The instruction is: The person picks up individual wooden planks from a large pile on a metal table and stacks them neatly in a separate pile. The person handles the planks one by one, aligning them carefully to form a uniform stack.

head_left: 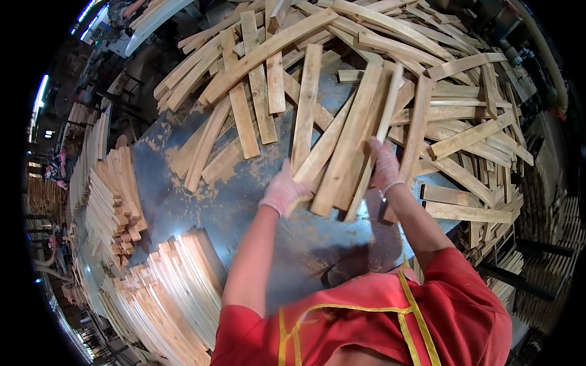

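Both my hands wear thin, pale gloves and are at a bunch of wooden slats lying lengthwise on the metal table (244, 213). My left hand (284, 190) is closed around the near end of a slanting wooden slat (328, 144). At the bunch's right side, my right hand (384, 166) grips the edge of a narrow, light slat (389, 104); its fingers are partly hidden. Between the hands lies a wide, flat slat (351, 143), its near end over bare metal. Another slat (306, 91) stretches away just beyond my left hand.
A loose heap of slats (415, 43) covers the table's far side and continues down the right. Neat stacks of slats stand at the left (125, 195) and near left (177, 287). Wood dust patches the tabletop. A ridged hose (546, 55) hangs at the far right.
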